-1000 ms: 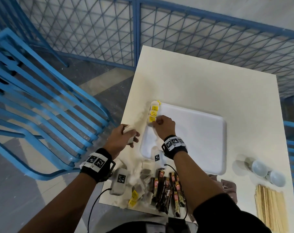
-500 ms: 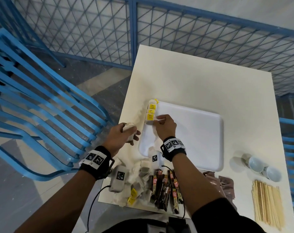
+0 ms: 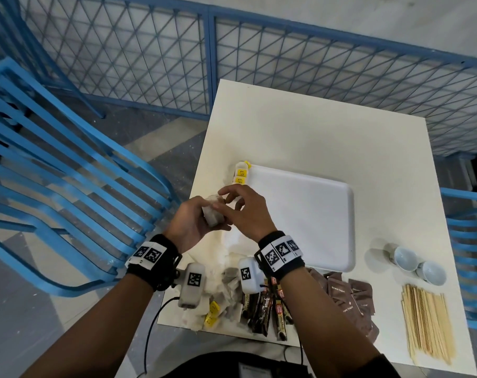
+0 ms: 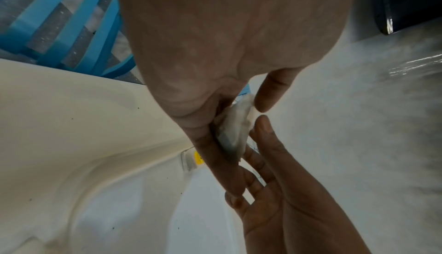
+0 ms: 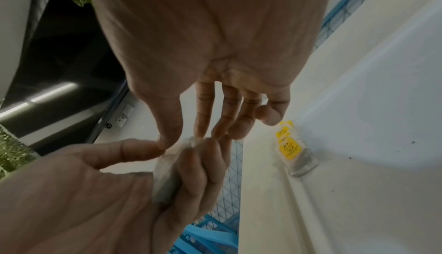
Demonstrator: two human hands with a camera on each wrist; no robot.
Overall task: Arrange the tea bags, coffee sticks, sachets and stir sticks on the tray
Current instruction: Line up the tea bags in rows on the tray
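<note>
Left hand (image 3: 189, 223) curled, fingers of right hand (image 3: 247, 211) meeting it.
</note>
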